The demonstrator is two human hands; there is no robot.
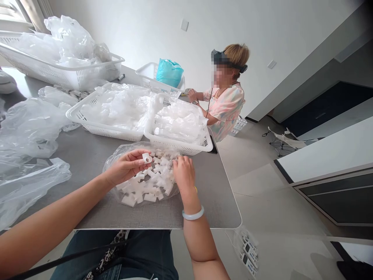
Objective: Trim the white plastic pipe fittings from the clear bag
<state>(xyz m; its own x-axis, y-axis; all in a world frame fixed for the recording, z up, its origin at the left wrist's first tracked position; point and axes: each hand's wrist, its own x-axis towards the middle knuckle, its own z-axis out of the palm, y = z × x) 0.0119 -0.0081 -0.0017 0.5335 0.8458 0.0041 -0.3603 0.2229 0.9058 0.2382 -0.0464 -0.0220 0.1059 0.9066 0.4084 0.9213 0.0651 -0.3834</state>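
Note:
A heap of small white plastic pipe fittings [148, 184] lies on an open clear bag on the grey table [204, 210]. My left hand [126, 166] is closed in a pinch on one white fitting [147, 158], raised just above the heap. My right hand [183, 173], with a pale bangle at the wrist, rests knuckles-up on the right side of the heap, its fingers curled down among the fittings; what they grip is hidden.
Two white baskets [175, 144] [78, 115] full of bagged parts stand just behind the heap, and two more [72, 76] [150, 72] farther back. Loose clear bags [29, 128] cover the left of the table. Another person [225, 105] sits at the far end. The table's right edge is near my right hand.

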